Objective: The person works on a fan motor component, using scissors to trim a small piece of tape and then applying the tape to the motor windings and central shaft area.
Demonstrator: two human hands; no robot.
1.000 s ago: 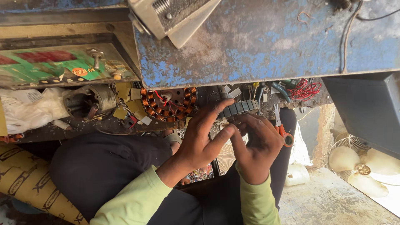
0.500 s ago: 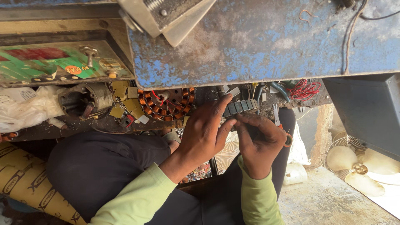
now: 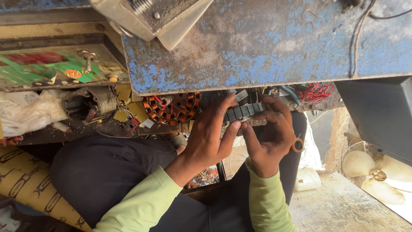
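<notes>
Hands on a slotted metal stator piece

Sleeves of pale green lead up to both hands. The left hand (image 3: 210, 137) and right hand (image 3: 270, 139) together grip a dark ribbed stator core (image 3: 244, 112) (fingers closed around it from either side), held just under the chipped blue counter (image 3: 257, 47). Beyond lies a copper winding (image 3: 171, 107). Since a second ago, the hands have risen closer together.

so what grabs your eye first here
Both hands, the left hand and right hand, meet at centre on a dark ribbed stator under a rusty blue metal bench. Just left of them sits a copper-wound coil, and a pale fan lies at the lower right.
</notes>
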